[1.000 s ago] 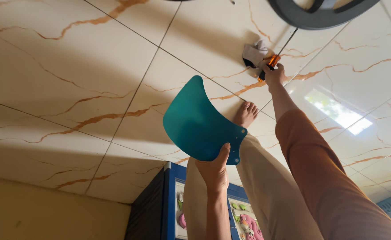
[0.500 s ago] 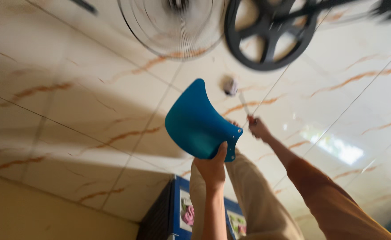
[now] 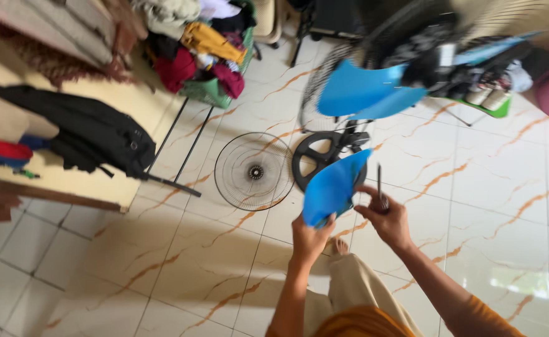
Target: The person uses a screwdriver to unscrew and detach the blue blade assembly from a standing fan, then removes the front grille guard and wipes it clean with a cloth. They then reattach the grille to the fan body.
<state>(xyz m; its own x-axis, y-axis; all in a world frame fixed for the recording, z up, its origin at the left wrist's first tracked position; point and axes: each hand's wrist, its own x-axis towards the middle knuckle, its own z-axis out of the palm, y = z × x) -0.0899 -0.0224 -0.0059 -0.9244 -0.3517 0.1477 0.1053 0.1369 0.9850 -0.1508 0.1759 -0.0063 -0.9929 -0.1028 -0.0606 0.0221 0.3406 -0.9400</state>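
A person's left hand (image 3: pixel 308 237) pinches a blue fan blade (image 3: pixel 333 186) at the frame's centre while the right hand (image 3: pixel 387 218) closes around a screwdriver (image 3: pixel 379 184), whose tip could scratch the blade just at its nine o'clock.

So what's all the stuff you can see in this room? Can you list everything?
fan blade: one, blue, held up in the left hand
screwdriver: one, dark thin shaft, upright in the right hand
wire fan guard: one, round, flat on the tiled floor
black round fan part: one, on the floor beside the guard
fan with blue blades: one, blurred, top right
clothes basket: one, green, heaped with clothes, top
black bag: one, left
left hand: grips the blade's lower edge
right hand: closed around the screwdriver
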